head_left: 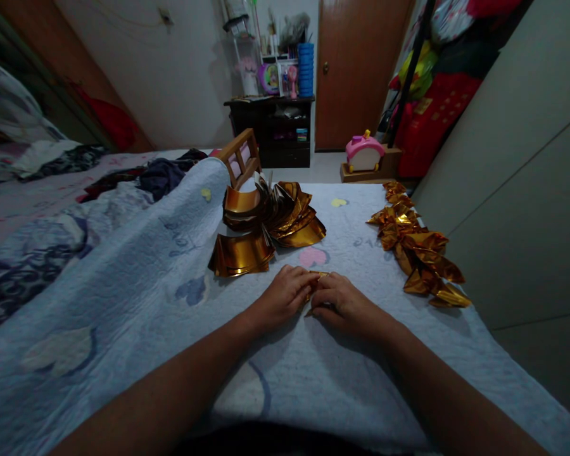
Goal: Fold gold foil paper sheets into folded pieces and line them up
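My left hand (285,294) and my right hand (339,303) rest side by side on a light blue quilt (137,297), fingers pressed together over a small piece of gold foil paper (319,275). Only a sliver of that foil shows between the fingertips. Just beyond my left hand lies a curled stack of gold foil sheets (241,254), with a fanned heap of more sheets (280,212) behind it. To the right of my right hand runs a row of folded gold foil pieces (415,244) along the quilt's edge.
A wooden chair back (240,155) rises behind the foil heap. Crumpled clothes (159,174) lie on the bed at left. A pale cabinet wall (522,190) stands close at right. Farther off are a dark shelf (275,130), a pink toy (363,152) and a brown door (356,69).
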The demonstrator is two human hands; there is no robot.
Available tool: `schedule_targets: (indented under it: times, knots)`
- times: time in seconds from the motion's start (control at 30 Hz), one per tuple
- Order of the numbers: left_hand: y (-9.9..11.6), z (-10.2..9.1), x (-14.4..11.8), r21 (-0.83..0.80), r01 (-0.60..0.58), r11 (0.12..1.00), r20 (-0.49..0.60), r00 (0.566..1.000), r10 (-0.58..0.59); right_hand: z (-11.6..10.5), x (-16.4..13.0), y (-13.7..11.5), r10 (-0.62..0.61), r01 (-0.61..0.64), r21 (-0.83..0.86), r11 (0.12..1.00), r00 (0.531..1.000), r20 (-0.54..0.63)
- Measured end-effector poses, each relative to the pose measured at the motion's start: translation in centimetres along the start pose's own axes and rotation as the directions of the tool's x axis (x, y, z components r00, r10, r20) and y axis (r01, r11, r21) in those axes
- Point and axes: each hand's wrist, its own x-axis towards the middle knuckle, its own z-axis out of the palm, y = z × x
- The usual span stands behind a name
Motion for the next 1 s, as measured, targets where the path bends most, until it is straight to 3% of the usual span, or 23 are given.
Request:
schedule_targets:
  times: [0.17,0.33,0.4,0.67,1.0]
  knots:
    - [-0.7,0.4,-0.3,0.108,0.013,0.994,0.034,0.999,-0.017,0.4,0.2,0.4,0.007,-0.006,0.054,0.999,1.000,-0.027]
    - [-0.8,0.3,-0.5,0.170,0.040,0.985,-0.026,0.999,-0.036,0.7,0.4,0.2,0.122,-0.122,0.006,0.993,0.992,-0.019]
    - [-0.7,0.0,-0.5,0.162,0.045,0.986,-0.028,0.999,-0.041,0.8,0.5,0.1,0.174,-0.175,-0.032,0.984,0.985,-0.015]
    - [-0.3,-0.9,0.0,0.052,0.014,0.999,0.145,0.989,-0.021,1.3,0.8,-0.1,0.309,-0.310,-0.123,0.943,0.951,-0.028]
    - [0.0,-1.8,-0.1,-0.017,0.034,0.999,0.208,0.978,-0.029,1.5,1.1,-0.5,0.356,-0.354,-0.205,0.913,0.934,-0.028]
